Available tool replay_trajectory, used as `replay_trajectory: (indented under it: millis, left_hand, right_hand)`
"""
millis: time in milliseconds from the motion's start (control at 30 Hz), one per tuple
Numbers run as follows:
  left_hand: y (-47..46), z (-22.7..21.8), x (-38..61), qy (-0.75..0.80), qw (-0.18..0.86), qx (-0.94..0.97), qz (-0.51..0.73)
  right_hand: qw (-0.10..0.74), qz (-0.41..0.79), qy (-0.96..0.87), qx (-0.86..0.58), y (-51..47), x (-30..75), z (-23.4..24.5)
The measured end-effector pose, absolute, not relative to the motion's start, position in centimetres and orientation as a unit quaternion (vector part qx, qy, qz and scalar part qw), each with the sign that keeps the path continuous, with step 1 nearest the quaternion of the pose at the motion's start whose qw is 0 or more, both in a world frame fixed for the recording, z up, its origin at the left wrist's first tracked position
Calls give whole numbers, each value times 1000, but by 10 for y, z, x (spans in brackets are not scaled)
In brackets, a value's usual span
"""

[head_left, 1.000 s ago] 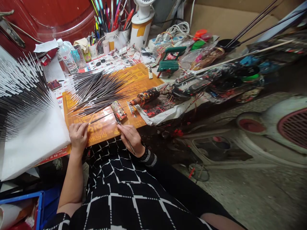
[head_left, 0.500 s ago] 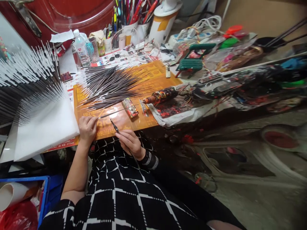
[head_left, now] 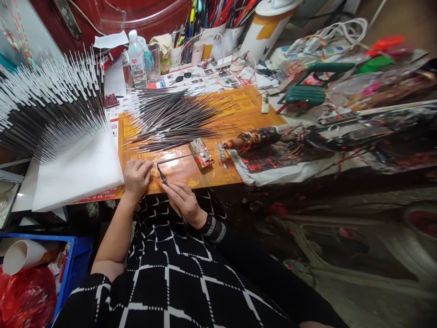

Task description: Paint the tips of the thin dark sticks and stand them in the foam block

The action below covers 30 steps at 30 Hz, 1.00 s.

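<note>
My left hand (head_left: 136, 179) pinches the pale end of a thin dark rod (head_left: 174, 158) above the orange sheet (head_left: 177, 175) at the table's near edge. The rod points right, across a small paint-stained block (head_left: 202, 154). In my right hand (head_left: 184, 202) is a slim dark pen-like tool (head_left: 163, 175), its narrow tip up beside the rod's pale end. Whether tip and rod touch, I cannot tell. Beyond my hands, a loose pile of similar dark rods (head_left: 174, 114) lies on the sheet.
At left, many white-tipped rods (head_left: 51, 95) stand in a white foam block (head_left: 78, 168). To the right are a paint-crusted tool with an orange tip (head_left: 252, 139) and a stained cloth (head_left: 249, 171). A water bottle (head_left: 137, 61) stands behind; a blue crate (head_left: 73, 259) sits low left.
The view has shifted, so the table appears farther right. My left hand and the rod have come closer to the pen-like tool, whose tip now meets the rod's pale end in view.
</note>
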<state>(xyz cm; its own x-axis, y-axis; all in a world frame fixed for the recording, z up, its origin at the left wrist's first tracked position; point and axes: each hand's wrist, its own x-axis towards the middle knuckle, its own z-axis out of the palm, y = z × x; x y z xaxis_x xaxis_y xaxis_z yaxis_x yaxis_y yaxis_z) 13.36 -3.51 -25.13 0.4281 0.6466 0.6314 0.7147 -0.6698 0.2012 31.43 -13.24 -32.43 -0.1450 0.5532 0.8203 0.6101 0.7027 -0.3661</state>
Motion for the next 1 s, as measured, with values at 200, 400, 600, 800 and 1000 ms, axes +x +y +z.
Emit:
replay_trajectory:
  millis: [200, 400, 600, 800, 1000]
  left_hand:
    - [-35, -252, 133, -412, 33, -845, -340]
    - [-34, -252, 134, -406, 40, -844, -348]
    - [-33, -253, 134, -401, 52, -843, -356]
    - [-33, -253, 135, -409, 44, -839, -356]
    - [-33, -253, 135, -417, 43, -838, -348]
  right_hand:
    - [521, -23, -756, -395, -133, 314, -325]
    - [518, -32, -757, -397, -133, 313, -323]
    - [505, -29, -761, -407, -134, 313, -324]
    - [508, -36, -758, -407, -133, 312, -324]
    - [512, -27, -756, -407, -134, 312, -324]
